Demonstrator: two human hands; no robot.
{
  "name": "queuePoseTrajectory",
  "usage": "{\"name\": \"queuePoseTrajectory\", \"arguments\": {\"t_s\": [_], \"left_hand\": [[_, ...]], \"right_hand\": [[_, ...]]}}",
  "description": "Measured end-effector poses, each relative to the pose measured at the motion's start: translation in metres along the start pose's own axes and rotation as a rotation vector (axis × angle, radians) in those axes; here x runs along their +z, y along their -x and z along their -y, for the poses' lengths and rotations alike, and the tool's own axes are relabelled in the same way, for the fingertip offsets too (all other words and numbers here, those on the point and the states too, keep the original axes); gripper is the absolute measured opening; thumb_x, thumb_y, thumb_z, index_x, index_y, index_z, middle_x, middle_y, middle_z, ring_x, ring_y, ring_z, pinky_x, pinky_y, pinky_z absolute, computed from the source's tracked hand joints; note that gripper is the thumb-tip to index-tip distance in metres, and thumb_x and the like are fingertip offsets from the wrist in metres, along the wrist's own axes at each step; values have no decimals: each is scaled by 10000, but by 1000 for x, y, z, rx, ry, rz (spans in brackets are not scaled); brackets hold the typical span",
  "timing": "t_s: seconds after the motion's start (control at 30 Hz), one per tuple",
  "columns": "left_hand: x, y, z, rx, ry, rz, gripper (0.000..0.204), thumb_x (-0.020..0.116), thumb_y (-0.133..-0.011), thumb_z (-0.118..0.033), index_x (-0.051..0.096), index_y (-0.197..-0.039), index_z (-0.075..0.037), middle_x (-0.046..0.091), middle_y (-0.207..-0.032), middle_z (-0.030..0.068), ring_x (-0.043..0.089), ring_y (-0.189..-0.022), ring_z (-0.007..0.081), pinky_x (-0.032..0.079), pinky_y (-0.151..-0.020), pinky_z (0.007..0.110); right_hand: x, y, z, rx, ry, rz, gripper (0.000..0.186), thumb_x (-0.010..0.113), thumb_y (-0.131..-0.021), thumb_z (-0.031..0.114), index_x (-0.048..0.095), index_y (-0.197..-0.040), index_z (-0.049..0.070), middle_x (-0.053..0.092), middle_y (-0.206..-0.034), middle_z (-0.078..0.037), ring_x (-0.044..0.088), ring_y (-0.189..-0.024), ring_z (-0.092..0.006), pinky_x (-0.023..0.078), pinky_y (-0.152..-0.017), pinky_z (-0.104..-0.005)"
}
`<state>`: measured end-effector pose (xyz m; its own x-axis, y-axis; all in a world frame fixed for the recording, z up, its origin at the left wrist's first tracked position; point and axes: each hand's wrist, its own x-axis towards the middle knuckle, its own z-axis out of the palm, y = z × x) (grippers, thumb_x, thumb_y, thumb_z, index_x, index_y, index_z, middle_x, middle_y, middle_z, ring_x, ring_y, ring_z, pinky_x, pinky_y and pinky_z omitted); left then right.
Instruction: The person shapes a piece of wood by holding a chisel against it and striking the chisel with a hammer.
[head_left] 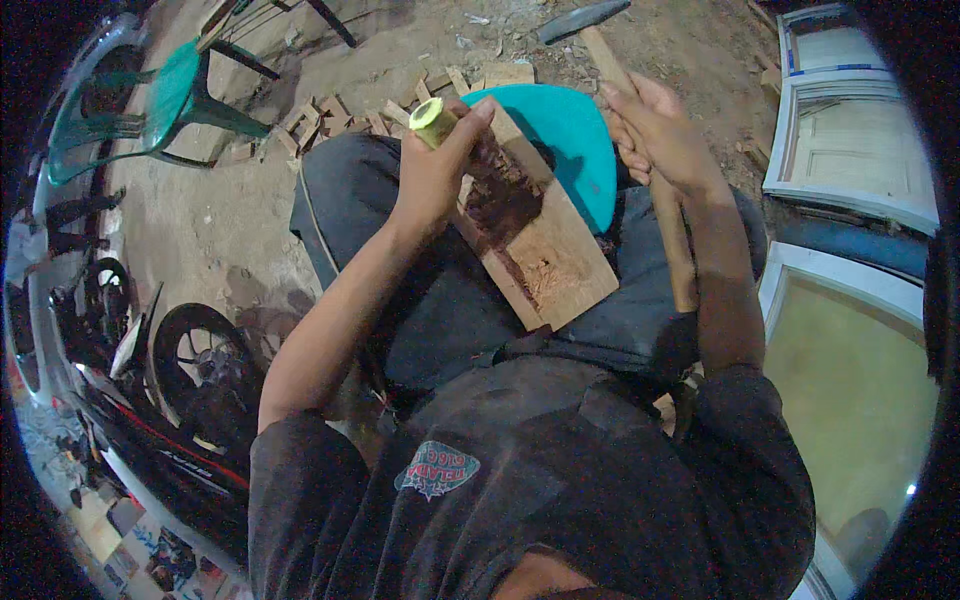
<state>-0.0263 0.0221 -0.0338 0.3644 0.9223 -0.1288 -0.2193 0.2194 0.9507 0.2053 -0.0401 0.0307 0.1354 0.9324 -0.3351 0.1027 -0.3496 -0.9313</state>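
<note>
A thick wooden block (584,262) slants across my lap and over a teal plastic seat. Its upper face has a rough, dark carved hollow, with a lighter chipped patch near the close end. My left hand (440,160) is wrapped round a chisel (432,118) above the far part of the block. Only the chisel's yellow-green handle end shows clearly; its blade is hidden by the hand and shadow. Raised to the right of the block, my right hand (655,130) grips a hammer (605,55) by its long wooden handle. The grey metal head points away from me.
Beneath the block is the teal seat (592,165). Wood offcuts (325,120) litter the dirt floor ahead. A green plastic chair (180,95) stands at the far left, with a motorcycle (195,370) nearer. White-framed panels (850,150) line the right side.
</note>
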Motion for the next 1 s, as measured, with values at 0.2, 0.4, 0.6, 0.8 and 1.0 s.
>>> {"name": "queuePoseTrajectory", "arguments": {"t_s": [0.2, 0.4, 0.6, 0.8, 1.0], "left_hand": [[11, 7, -4, 61, -45, 92, 239, 659, -925, -190, 583, -763, -33, 591, -682, 13, 543, -602, 91, 429, -569, 245], [25, 12, -13, -8, -234, 127, 212, 665, -927, -175, 606, -796, -19, 607, -688, 14, 556, -609, 82, 438, -569, 241], [35, 6, -9, -55, -245, 210, 218, 661, -928, -191, 615, -801, -20, 616, -682, 19, 568, -606, 83, 445, -562, 244], [27, 2, 2, -4, -285, 213, 235, 674, -916, -224, 604, -796, -34, 613, -691, 15, 571, -599, 90, 449, -569, 246], [30, -4, -4, -78, -284, 298, 240, 691, -904, -239, 591, -805, -45, 596, -699, 5, 566, -626, 86, 456, -580, 248]], "right_hand": [[-8, -7, -19, 66, -79, 15, 279, 583, -964, 330, 484, -969, 69, 442, -623, 28, 389, -403, -39, 329, -328, -219], [-10, 0, -21, 14, -75, 74, 319, 596, -953, 346, 503, -1019, 47, 424, -613, 35, 373, -389, -22, 332, -318, -203], [-14, 0, -25, -11, -105, 88, 334, 597, -951, 353, 510, -1045, 44, 417, -609, 40, 371, -388, -17, 331, -310, -202], [-14, 6, -22, -29, -70, 66, 351, 574, -956, 388, 501, -1011, 49, 416, -607, 36, 361, -389, -29, 326, -317, -214], [-13, 2, -25, -54, -77, 64, 326, 538, -972, 383, 496, -977, 60, 414, -601, 18, 365, -395, -44, 321, -322, -224]]}}
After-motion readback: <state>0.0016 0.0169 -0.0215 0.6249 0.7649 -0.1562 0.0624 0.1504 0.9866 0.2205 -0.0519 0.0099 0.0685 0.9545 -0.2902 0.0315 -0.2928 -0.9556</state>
